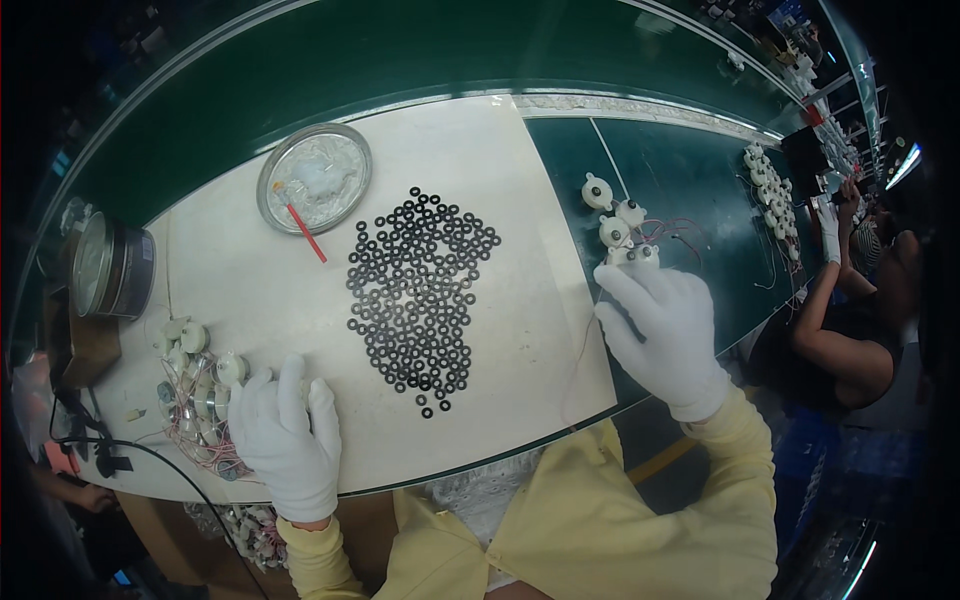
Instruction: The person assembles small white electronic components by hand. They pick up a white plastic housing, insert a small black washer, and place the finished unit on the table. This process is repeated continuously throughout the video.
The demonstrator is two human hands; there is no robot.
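Where the white worktop meets a green one on the right, a small cluster of round wired units sits just beyond the right hand. They look like smooth, hard plastic, and thin reddish wires trail off to the right.

That hand, in a soft white glove, has its thumb and fingers parted, fingertips at the nearest units; I cannot tell whether it grips one. The left hand, also gloved, is bent-fingered beside a tangled heap of units on the near left; whether it holds anything I cannot tell.

The clustered units are white, with dark knobs at their middles. Between the hands spread many black rings. Farther off, a red stick crosses the rim of a round metal dish.
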